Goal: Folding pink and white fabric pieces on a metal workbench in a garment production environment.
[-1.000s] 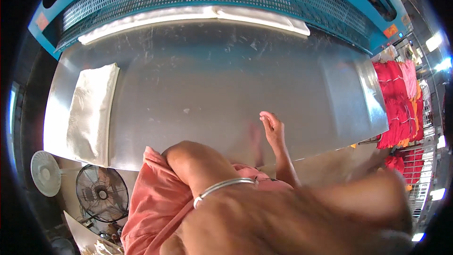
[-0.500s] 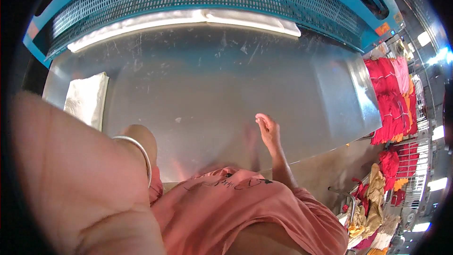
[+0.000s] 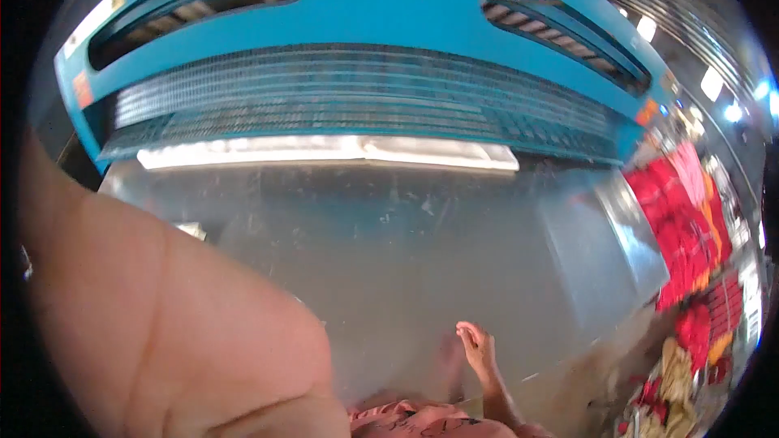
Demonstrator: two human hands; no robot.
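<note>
My left hand (image 3: 187, 316) is raised very close to the camera and fills the left side of the head view. Its palm and wrist area show, but the fingers are out of sight, so what it touches is hidden. Over the near edge of a shiny metal table (image 3: 389, 268), my right hand (image 3: 479, 346) hangs with its fingers curled in and nothing visible in them. Folded white cloth (image 3: 324, 150) lies along the table's far edge, beneath the slatted front of a blue machine (image 3: 398, 0). Part of another white cloth (image 3: 191, 231) peeks out beyond my left hand.
Red bundles of cloth (image 3: 673, 219) with pink and orange pieces are stacked at the right. Beige and red fabric (image 3: 669, 389) hangs lower down on that side. The blue machine spans the whole far side of the table.
The view has tilted up, showing more of the blue machine and less of my shirt. My left hand now covers most of the white cloth at left. My right hand keeps its curled pose.
</note>
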